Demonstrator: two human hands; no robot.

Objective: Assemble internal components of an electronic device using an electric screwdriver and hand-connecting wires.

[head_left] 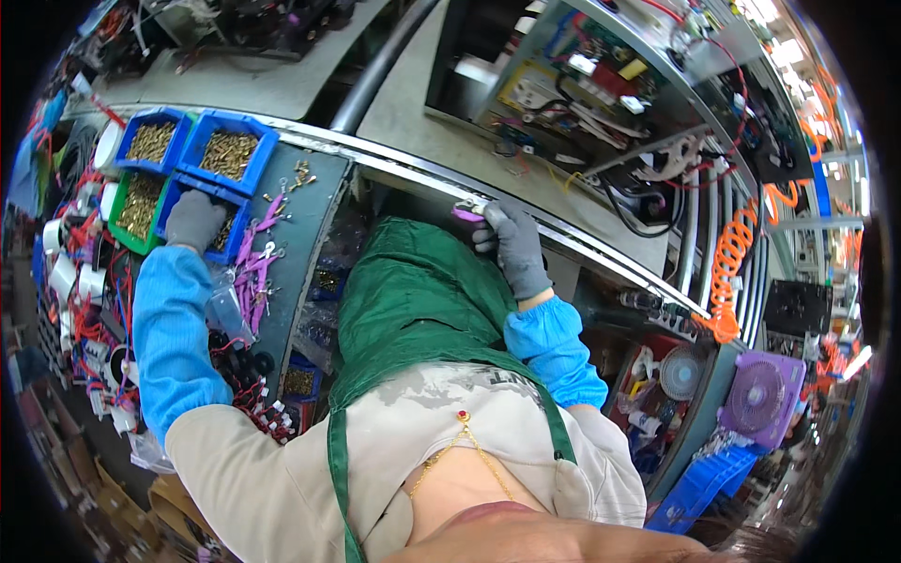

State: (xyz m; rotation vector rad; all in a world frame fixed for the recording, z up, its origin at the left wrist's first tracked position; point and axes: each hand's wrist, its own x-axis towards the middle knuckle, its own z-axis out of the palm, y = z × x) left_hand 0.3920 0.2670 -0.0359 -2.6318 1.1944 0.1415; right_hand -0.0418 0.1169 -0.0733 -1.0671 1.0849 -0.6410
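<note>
My left hand (pixel 195 221), in a grey glove, reaches into a blue bin (pixel 239 208) of small metal parts on the left. Its fingertips are down in the bin, so whether they grip anything is hidden. My right hand (pixel 516 246), also gloved in grey, is closed on a small purple piece with a metal end (pixel 466 213), held above the bench's metal edge. It resembles the purple pieces with metal ends (pixel 255 272) lying in a loose pile right of the bins. Beside that pile is a clear plastic bag (pixel 226 308).
Blue bins (pixel 223 155) and a green bin (pixel 138 211) hold brass-coloured fasteners. Loose brass fasteners (pixel 302 174) lie on the bench. Ahead stands an open metal cabinet (pixel 601 84) with wiring. To the right are an orange coiled hose (pixel 737 244) and a purple fan (pixel 758 399).
</note>
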